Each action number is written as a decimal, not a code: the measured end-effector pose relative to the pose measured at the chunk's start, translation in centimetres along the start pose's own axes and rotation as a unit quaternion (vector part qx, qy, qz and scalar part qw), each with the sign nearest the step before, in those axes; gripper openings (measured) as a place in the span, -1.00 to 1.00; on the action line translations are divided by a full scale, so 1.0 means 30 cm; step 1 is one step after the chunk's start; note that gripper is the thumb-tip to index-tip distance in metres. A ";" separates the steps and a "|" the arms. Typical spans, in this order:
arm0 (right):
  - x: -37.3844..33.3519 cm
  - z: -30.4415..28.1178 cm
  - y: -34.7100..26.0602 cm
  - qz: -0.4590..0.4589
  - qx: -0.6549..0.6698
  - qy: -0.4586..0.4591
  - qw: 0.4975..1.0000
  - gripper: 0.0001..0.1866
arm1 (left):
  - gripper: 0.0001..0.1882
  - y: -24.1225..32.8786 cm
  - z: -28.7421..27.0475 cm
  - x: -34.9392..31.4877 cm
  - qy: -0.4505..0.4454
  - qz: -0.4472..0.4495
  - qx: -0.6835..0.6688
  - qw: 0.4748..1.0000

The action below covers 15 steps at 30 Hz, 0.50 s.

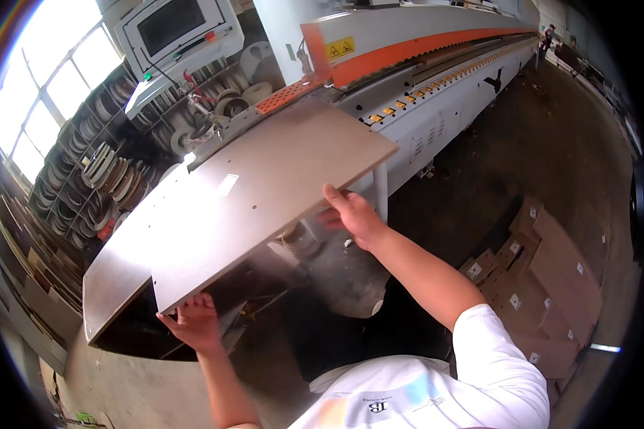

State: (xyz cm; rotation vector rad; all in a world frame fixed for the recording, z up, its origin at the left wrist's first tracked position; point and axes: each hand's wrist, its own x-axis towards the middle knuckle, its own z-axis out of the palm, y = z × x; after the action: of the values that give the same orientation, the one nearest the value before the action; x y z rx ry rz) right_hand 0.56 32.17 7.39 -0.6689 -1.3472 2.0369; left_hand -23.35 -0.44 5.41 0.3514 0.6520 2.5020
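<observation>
While the panel (264, 193) is carried flat at the infeed end of the machine (436, 79), it is gripped at two places along its near long edge. The left hand (193, 322) is closed on the near left corner, fingers curled up over the edge and the rest of the hand below the board. The right hand (354, 214) is closed on the same edge toward the right corner, thumb on top and fingers tucked beneath. The panel thus lies ahead of and above both hands, its far end reaching the orange perforated plate (286, 96) of the machine. A second, similar board (121, 264) is seen just beneath it on the left side, jutting out past its left edge; whether the two touch cannot be told. Small drilled holes are visible along the panel's borders. A control screen (171, 25) is mounted above the infeed. Racks of coiled edge banding (107, 171) are ranged under the windows on the left. Stacked brown panels (551, 286) are laid on the floor at the right.
</observation>
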 end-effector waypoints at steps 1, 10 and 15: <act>0.011 0.002 0.004 0.001 -0.036 -0.031 0.999 -0.46 | -0.23 -0.043 0.051 -0.025 0.008 -0.010 -0.010 1.000; -0.214 -0.381 0.571 -0.110 -0.437 -0.049 0.892 -0.62 | -0.68 -0.269 0.240 -0.130 -0.313 0.321 0.586 0.675; -0.469 -0.547 0.681 -0.043 -0.552 0.042 0.831 -0.65 | -0.69 -0.232 0.341 0.069 -0.241 0.460 0.764 0.383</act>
State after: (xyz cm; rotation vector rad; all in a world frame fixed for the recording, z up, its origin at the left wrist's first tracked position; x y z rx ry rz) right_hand 17.47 26.17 -16.32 -1.0986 -2.4047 0.9517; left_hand -18.34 9.75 10.77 2.4453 2.8258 1.0850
